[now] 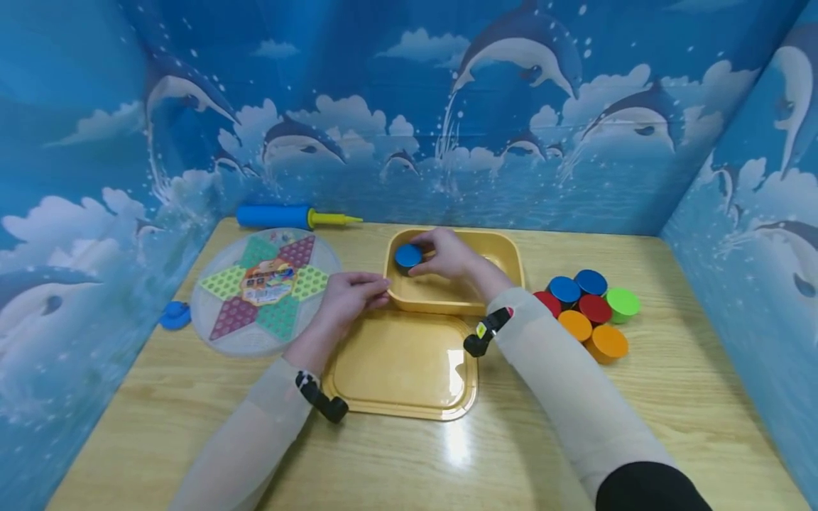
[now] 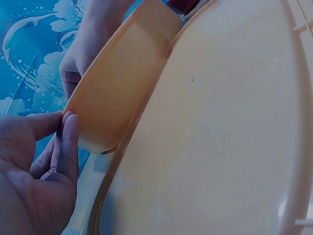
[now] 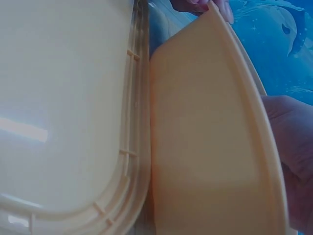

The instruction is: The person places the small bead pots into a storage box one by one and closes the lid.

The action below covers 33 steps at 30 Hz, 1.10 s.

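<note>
Yellow glossy plastic everywhere on this one: a deep rounded-rectangle tub (image 1: 505, 250) sits right behind a flat tray (image 1: 402, 369) of the same colour, the two touching edge to edge on a pale wood-grain table (image 1: 671, 397). The right hand (image 1: 447, 254) is inside the tub, fingers curled round a blue round disc (image 1: 407, 255), holding it at the tub's back left corner. The left hand (image 1: 348, 298) is at the tub's left front corner, thumb and fingertips pressed against the outer wall; from the left wrist view the fingers (image 2: 68, 142) lie fairly straight against the rim, so more steadying than gripping. Both wrist cameras are mostly filled with smooth yellow plastic, the tray's ribbed edge shows in the right wrist view but the disc doesn't show in either one, and you can't tell whether the disc touches the tub floor. Right of the tub is a tight pile of the same flat round discs (image 1: 588, 309), blue, red, green and orange, some overlapping so the count is hard to make out. On the left lies a round clear-lidded Chinese checkers board (image 1: 262, 291) with a six-point star in green and purple dimpled patches, a small blue piece (image 1: 174, 314) beside it, and a blue hand pump (image 1: 287, 216) with a yellow nozzle against the back wall. Dolphin-print blue panels (image 1: 447, 106) box in the table on three sides.
</note>
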Available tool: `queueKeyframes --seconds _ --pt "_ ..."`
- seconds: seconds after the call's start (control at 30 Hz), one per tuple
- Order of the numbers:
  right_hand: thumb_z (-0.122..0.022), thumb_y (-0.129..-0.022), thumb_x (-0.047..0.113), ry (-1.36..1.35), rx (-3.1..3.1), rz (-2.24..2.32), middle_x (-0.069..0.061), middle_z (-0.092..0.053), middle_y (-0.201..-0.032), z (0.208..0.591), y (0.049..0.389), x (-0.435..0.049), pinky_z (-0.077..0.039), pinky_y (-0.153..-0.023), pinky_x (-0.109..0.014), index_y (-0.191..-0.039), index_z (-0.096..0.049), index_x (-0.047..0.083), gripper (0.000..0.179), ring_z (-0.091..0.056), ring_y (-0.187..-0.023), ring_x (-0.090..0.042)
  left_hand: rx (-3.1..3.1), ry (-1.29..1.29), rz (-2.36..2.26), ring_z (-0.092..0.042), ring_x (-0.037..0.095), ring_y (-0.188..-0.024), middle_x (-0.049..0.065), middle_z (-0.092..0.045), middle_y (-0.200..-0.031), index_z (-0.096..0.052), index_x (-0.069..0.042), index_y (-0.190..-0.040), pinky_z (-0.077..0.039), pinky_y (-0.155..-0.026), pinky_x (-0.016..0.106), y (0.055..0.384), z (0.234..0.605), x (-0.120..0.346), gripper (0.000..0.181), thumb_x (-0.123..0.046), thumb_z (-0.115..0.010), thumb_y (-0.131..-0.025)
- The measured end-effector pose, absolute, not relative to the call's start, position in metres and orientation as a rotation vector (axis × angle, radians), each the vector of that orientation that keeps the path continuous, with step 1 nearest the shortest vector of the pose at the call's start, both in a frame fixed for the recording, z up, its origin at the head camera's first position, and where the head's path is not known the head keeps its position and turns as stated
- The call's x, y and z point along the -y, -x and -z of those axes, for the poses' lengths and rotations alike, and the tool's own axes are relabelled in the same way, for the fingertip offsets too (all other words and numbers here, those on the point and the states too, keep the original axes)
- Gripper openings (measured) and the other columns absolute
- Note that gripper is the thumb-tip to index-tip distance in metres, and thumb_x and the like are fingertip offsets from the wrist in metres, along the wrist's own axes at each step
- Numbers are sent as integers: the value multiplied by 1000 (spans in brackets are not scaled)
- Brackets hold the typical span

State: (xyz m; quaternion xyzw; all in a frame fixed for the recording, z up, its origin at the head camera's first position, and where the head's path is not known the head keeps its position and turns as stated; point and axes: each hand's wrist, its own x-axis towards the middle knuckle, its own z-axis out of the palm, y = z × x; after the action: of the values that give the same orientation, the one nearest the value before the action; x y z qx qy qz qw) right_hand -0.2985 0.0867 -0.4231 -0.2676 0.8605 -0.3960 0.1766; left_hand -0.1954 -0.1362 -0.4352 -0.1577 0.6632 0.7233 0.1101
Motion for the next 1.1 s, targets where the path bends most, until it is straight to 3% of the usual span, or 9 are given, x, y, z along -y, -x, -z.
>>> queueKeyframes --seconds 0.47,1.1 --pt "-83 -95 16 759 -2470 1119 -17 -59 -149 405 285 -106 -53 -111 -42 -149 -56 -2 63 -59 -133 -32 -1927 480 -2142 -76 18 -81 22 -69 -115 -70 9 -124 -66 -84 31 195 435 134 29 -1 -76 -98" --pt "-81 -97 15 776 -2467 1187 -22 -55 -151 374 257 -149 -51 -113 -37 -150 -54 -3 62 -56 -136 -34 -1949 445 -2136 -76 16 -82 21 -70 -114 -69 9 -126 -66 -83 30 194 438 136 31 -3 -76 -99"
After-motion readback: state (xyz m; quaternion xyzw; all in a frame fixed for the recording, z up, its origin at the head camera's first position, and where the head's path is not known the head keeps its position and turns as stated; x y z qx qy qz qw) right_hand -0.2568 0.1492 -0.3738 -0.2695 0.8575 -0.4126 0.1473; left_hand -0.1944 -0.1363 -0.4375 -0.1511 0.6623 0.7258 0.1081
